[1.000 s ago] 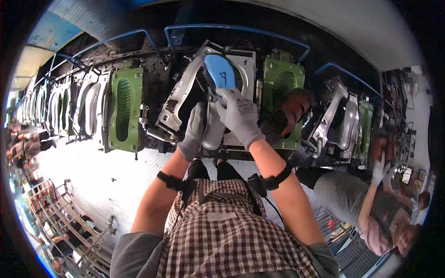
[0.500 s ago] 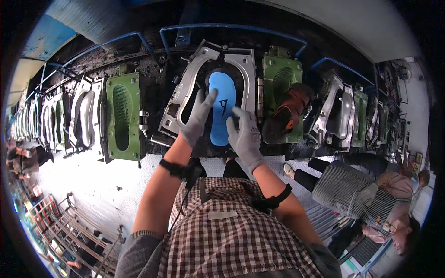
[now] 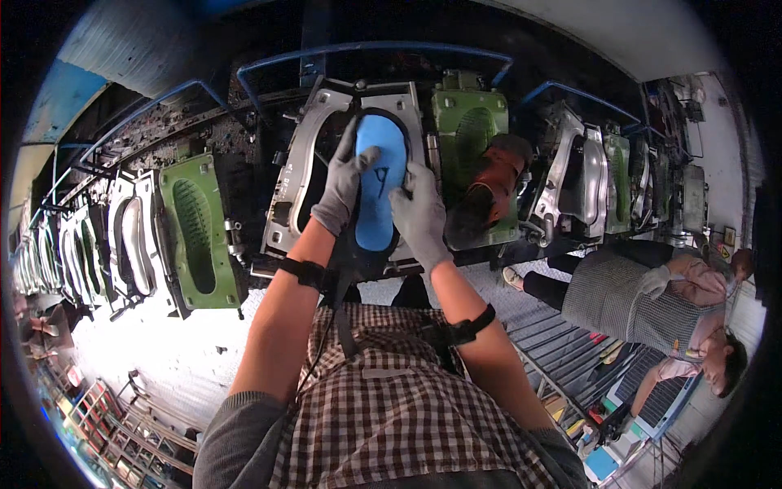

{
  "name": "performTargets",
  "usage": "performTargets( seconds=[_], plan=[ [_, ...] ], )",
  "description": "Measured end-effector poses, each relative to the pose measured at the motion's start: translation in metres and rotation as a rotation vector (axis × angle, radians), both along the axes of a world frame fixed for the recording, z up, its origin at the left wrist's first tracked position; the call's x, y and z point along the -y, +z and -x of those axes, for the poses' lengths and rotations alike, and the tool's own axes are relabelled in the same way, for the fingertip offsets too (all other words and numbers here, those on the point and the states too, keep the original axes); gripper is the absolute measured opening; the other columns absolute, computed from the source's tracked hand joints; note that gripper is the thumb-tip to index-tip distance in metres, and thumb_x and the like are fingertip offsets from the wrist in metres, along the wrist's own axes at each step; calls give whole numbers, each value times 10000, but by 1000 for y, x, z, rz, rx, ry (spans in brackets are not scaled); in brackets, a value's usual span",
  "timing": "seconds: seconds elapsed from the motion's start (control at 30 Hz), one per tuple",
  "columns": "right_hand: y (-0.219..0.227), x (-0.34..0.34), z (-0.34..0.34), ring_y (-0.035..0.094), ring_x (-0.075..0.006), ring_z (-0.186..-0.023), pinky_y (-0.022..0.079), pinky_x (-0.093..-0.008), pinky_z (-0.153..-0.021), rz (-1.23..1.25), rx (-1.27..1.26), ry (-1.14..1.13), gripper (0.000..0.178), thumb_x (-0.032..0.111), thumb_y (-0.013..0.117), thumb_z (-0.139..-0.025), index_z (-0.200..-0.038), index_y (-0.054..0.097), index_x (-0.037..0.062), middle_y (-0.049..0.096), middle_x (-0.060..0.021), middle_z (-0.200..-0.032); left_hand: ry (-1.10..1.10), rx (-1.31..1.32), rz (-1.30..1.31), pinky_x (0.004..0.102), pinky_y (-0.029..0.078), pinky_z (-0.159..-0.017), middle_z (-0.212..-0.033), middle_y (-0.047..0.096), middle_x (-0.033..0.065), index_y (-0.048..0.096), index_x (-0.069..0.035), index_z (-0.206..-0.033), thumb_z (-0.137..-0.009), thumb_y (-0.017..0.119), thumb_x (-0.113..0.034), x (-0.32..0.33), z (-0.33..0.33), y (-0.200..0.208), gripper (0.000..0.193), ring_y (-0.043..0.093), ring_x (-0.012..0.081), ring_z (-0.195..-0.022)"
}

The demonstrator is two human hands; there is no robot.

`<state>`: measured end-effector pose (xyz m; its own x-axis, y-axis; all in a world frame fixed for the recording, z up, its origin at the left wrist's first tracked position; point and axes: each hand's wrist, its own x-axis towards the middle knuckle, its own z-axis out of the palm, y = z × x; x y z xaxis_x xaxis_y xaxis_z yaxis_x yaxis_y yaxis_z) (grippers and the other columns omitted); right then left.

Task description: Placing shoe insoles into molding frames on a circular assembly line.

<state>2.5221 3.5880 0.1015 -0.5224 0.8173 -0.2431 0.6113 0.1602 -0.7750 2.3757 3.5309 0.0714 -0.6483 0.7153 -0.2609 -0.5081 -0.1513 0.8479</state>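
Sole side up, a shoe upper (image 3: 380,179) shows a flat blue underside with a black handwritten mark and a dark rim around it. My left hand (image 3: 340,184), in a grey glove, grips its left edge, the thumb lying over the blue face. On the opposite edge, my gloved right hand (image 3: 419,215) is closed, with its thumb at the blue face and its other fingers partly hidden. Behind the upper lies an opened silver metal sole mould (image 3: 291,167), whose cavity is partly covered by the upper and my hands.
A green mould (image 3: 195,232) stands to the left. On the right, a brown and black shoe (image 3: 492,183) lies across another green mould (image 3: 444,122). More moulds line the bench. Blue rails (image 3: 375,46) run behind. A co-worker in a striped apron (image 3: 611,306) is at the right.
Both hands have closed onto the upper's edges; before, their fingers were spread over it. The upper now sits a little higher and its dark rim shows more. The view has shifted slightly.
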Motion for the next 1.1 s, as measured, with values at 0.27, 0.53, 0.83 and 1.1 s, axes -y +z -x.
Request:
performTargets(
  seconds=[0.27, 0.53, 0.83, 1.1],
  plan=[
    [13, -36, -8, 687, -425, -961, 558, -500, -804, -364, -66, 170, 506, 108, 646, -903, -1390, 524, 166, 690, -199, -1185, 120, -82, 285, 375, 463, -1050, -1435, 525, 165, 220, -48, -1608, -947, 741, -332, -19, -20, -3, 888, 540, 250, -1270],
    [68, -70, -164, 647, -297, -1044, 467, -425, -1050, -459, -239, -49, 592, 134, 701, -945, -1471, 466, -3, 641, -187, -1295, -437, -1272, 419, 450, 494, -1026, -1429, 524, 249, 352, -78, -1557, -827, 694, -54, -79, -134, 73, 807, 560, 433, -1245],
    [38, -180, -314, 606, -153, -1034, 505, -283, -929, 263, -766, -700, 548, -38, 618, -907, -1437, 480, -3, 617, -46, -1201, -402, -585, 51, 339, 491, -1031, -1367, 578, 168, 373, 0, -1506, -865, 648, 37, -213, -301, 73, 699, 589, 237, -1219],
    [64, -334, -444, 692, -135, -901, 543, -277, -648, 401, -733, -812, 372, 115, 649, -954, -1323, 600, 120, 689, -32, -1107, -252, 132, 226, 355, 534, -941, -1232, 641, 98, 554, -19, -1312, -975, 669, -169, -409, -407, -20, 386, 635, 203, -1088]
  ],
)
